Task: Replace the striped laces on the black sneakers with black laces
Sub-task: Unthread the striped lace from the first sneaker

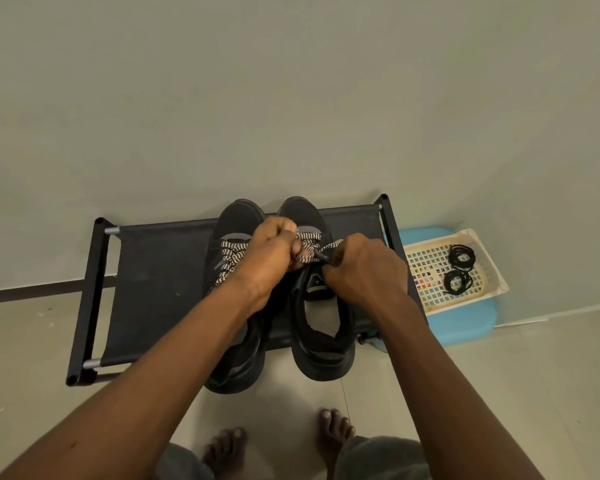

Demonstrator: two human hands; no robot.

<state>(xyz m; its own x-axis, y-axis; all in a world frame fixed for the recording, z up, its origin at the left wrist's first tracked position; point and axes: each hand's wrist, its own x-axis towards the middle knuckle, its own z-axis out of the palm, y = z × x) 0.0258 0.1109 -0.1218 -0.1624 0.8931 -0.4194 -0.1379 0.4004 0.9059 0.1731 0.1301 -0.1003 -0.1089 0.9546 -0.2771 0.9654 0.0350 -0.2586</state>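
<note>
A lone "7" on the inner tongue label (317, 286) of the right-hand sneaker (326, 363)

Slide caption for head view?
Left hand and right hand grip the striped lace of one black sneaker on a black fabric rack.

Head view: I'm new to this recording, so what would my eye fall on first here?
Both hands meet at centre: the left hand and right hand pinch a striped lace over one black sneaker on the dark shoe rack. The other sneaker beside it is laced in stripes. At right, two coiled black laces lie in a white basket.
</note>
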